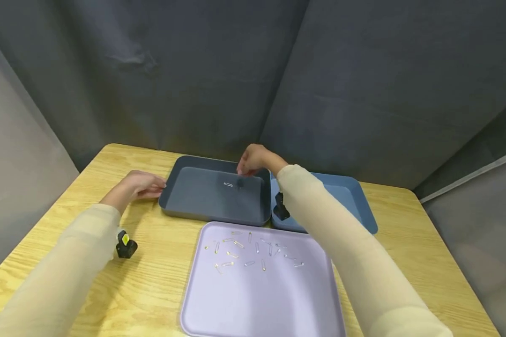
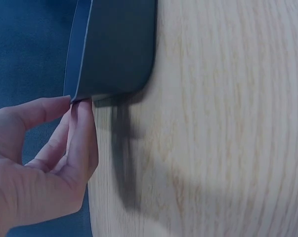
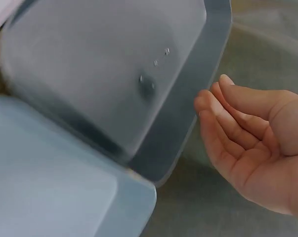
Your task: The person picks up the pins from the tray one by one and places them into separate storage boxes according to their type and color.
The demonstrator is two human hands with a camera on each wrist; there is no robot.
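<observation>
The dark grey tray (image 1: 219, 194) sat on the wooden bench (image 1: 160, 276), and everything else is told from it. One small safety pin (image 1: 228, 184) lay on the floor of the dark grey tray, near its middle.

The left hand (image 1: 138, 185) was at the left side of the dark grey tray. In the left wrist view its thumb and fingers (image 2: 82, 131) touched the corner rim of the tray (image 2: 116, 49), pinching it lightly. The fingers were close together.

The right hand (image 1: 253, 160) hung over the far right corner of the dark grey tray. In the right wrist view its fingers (image 3: 223, 123) were loose and a little bent, with the palm showing. It held nothing, and it was just above the tray's rim (image 3: 198, 94), not touching it.

A blue tray (image 1: 346, 196) stood right beside the dark grey tray, on its right side, and the two touched. A light purple tray (image 1: 261, 299) lay just in front of the dark grey tray, nearer the person. Many small safety pins (image 1: 253, 252) were scattered on the part of the purple tray closest to the dark grey tray.
</observation>
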